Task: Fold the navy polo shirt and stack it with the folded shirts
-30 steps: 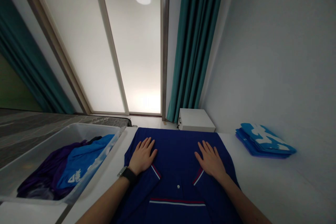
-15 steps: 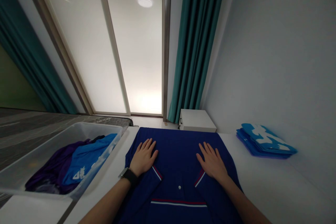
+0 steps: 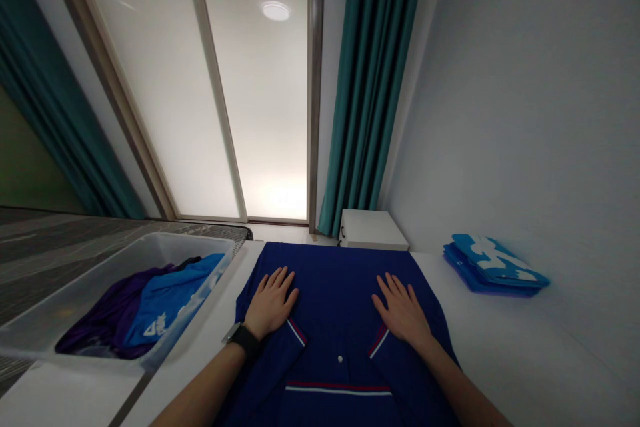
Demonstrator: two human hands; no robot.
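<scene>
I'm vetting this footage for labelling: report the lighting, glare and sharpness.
Head view throughout: the pale door panels glow brightest low down, with a round glare spot above; the navy shirt is dim, losing fold detail; the folded stack looks slightly soft; the left hand and right hand are fairly clear.

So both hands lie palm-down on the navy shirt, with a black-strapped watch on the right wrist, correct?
Not quite: the head view shows the black-strapped watch on the wrist of the left hand. That hand and the right hand do lie palm-down on the navy shirt.
</scene>
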